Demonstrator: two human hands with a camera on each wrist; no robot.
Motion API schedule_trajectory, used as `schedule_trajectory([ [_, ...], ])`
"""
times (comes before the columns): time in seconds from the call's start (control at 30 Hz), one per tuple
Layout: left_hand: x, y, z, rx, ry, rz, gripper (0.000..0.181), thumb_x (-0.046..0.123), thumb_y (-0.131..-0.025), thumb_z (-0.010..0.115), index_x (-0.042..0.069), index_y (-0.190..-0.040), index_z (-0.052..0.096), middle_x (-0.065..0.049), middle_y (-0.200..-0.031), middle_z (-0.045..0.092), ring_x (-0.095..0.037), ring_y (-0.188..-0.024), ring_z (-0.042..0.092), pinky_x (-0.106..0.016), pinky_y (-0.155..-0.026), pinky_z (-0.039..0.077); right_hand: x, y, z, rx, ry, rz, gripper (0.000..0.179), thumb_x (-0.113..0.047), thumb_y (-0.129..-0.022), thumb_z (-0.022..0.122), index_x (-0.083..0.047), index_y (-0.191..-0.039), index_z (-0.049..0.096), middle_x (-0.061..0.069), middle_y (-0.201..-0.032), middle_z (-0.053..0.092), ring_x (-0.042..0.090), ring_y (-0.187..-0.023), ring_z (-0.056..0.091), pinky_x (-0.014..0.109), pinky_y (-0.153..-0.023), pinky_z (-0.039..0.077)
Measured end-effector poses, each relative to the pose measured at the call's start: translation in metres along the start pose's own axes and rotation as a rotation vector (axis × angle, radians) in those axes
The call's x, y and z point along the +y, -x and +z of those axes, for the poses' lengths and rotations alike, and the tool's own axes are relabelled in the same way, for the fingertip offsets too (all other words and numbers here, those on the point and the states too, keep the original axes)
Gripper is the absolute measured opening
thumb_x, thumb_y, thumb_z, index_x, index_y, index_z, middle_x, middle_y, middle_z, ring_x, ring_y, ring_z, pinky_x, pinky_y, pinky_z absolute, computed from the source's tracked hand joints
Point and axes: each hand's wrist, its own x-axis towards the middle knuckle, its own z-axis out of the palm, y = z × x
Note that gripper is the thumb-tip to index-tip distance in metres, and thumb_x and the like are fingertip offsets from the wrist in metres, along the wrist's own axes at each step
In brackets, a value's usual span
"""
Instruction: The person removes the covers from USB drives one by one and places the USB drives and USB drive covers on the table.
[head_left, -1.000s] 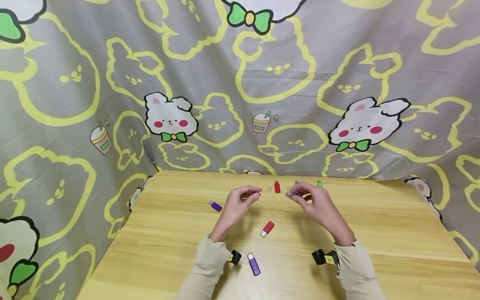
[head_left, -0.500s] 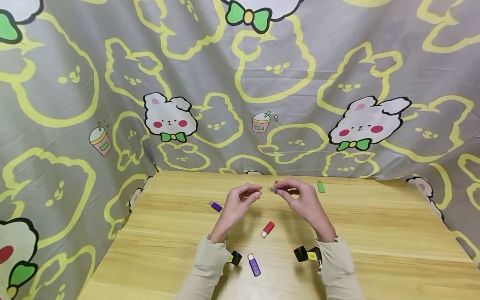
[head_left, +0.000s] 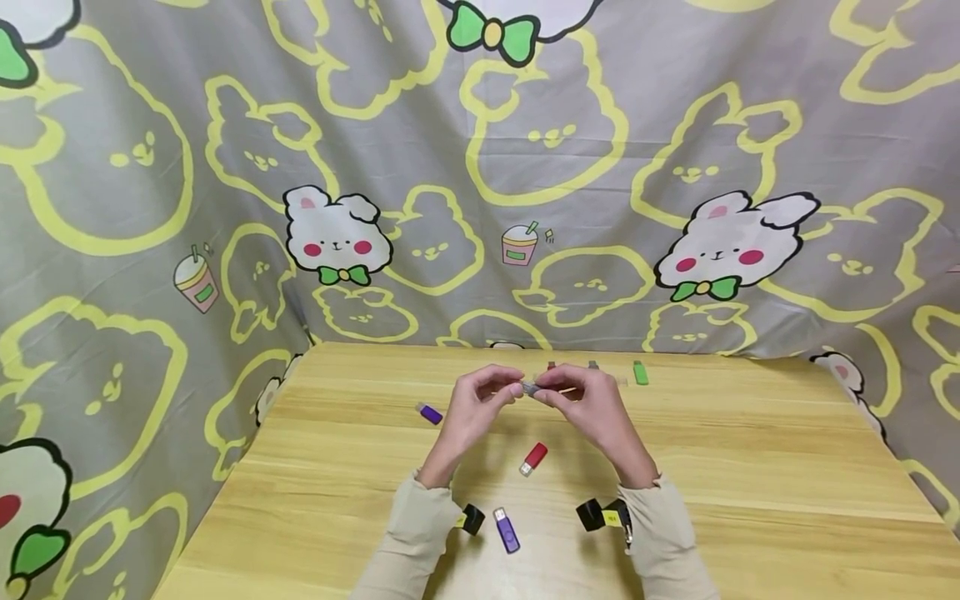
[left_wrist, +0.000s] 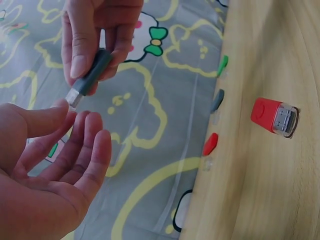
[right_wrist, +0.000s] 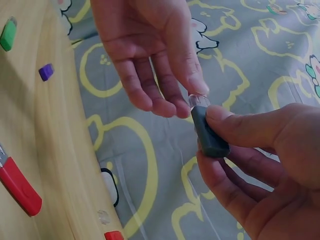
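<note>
Grey drive [right_wrist: 207,134], held between the two hands over the far middle of the table [head_left: 750,467]. The right hand [head_left: 588,393] grips its body narrowly between thumb and fingers; the left hand [head_left: 478,398] pinches at its clear end [right_wrist: 199,100]. A red drive [head_left: 534,459] lies nearer, a purple drive [head_left: 507,532] nearer still, a green drive [head_left: 641,372] at far right.

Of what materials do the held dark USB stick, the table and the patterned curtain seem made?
Held dark USB stick: probably plastic, with a smooth, evenly coloured satin body. Table: wood or laminate, low sheen, streaky grain. Patterned curtain: likely matte fabric, hanging in folds.
</note>
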Motion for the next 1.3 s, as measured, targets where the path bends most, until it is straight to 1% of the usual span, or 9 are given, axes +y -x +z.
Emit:
schedule_trajectory([
  [0.13, -0.0007, 0.0003, 0.0011, 0.005, 0.008, 0.010, 0.016, 0.003, -0.095, 0.073, -0.005, -0.109, 0.073, -0.020, -0.103, 0.072, -0.023, -0.090, 0.070, -0.032, -0.081, 0.061, -0.0004, -0.0003, 0.0030, 0.005, -0.018, 0.015, 0.012, -0.004, -0.085, 0.084, -0.005, -0.095, 0.079, 0.005, -0.092, 0.075, 0.020, -0.085, 0.074, 0.028, -0.073, 0.062],
  [0.33, 0.0004, 0.0004, 0.0027, 0.006, 0.005, -0.016, 0.013, 0.000, -0.094, 0.073, -0.004, -0.106, 0.073, -0.018, -0.101, 0.071, -0.022, -0.088, 0.070, -0.028, -0.079, 0.061, -0.0007, 0.0004, 0.0049, 0.015, 0.006, 0.026, 0.011, -0.005, -0.084, 0.084, -0.006, -0.093, 0.078, 0.003, -0.089, 0.075, 0.016, -0.079, 0.072, 0.026, -0.069, 0.061],
  [0.57, 0.0004, -0.0001, 0.0052, 0.010, 0.017, -0.025, 0.011, -0.002, -0.094, 0.072, -0.005, -0.104, 0.072, -0.019, -0.100, 0.071, -0.022, -0.088, 0.070, -0.027, -0.079, 0.061, 0.0006, 0.0001, 0.0054, 0.013, 0.039, -0.003, 0.012, -0.005, -0.084, 0.084, -0.006, -0.094, 0.078, 0.003, -0.089, 0.075, 0.015, -0.079, 0.072, 0.027, -0.070, 0.061],
  [0.97, -0.0006, 0.0004, 0.0047, 0.012, 0.009, -0.037, 0.010, -0.002, -0.093, 0.073, -0.004, -0.103, 0.074, -0.019, -0.099, 0.072, -0.022, -0.087, 0.070, -0.028, -0.080, 0.061, 0.0046, -0.0005, 0.0039, -0.031, 0.032, 0.006, 0.010, -0.004, -0.086, 0.083, -0.006, -0.094, 0.077, 0.004, -0.090, 0.074, 0.015, -0.078, 0.071, 0.026, -0.068, 0.061],
  [1.2, -0.0013, 0.0007, 0.0053, 0.038, -0.022, -0.040, 0.010, -0.001, -0.091, 0.076, -0.003, -0.100, 0.075, -0.016, -0.095, 0.073, -0.022, -0.082, 0.071, -0.026, -0.076, 0.060, 0.0078, -0.0009, 0.0032, -0.056, 0.006, 0.029, 0.010, -0.004, -0.086, 0.083, -0.006, -0.094, 0.078, 0.003, -0.090, 0.074, 0.013, -0.075, 0.070, 0.025, -0.065, 0.060],
  [1.3, -0.0006, 0.0009, 0.0053, 0.037, -0.035, -0.044, 0.010, 0.001, -0.092, 0.076, -0.003, -0.100, 0.075, -0.016, -0.094, 0.073, -0.022, -0.082, 0.071, -0.027, -0.076, 0.061, 0.0081, -0.0009, 0.0021, -0.063, 0.010, 0.036, 0.009, -0.005, -0.086, 0.083, -0.006, -0.094, 0.078, 0.004, -0.089, 0.074, 0.014, -0.074, 0.070, 0.026, -0.065, 0.060],
])
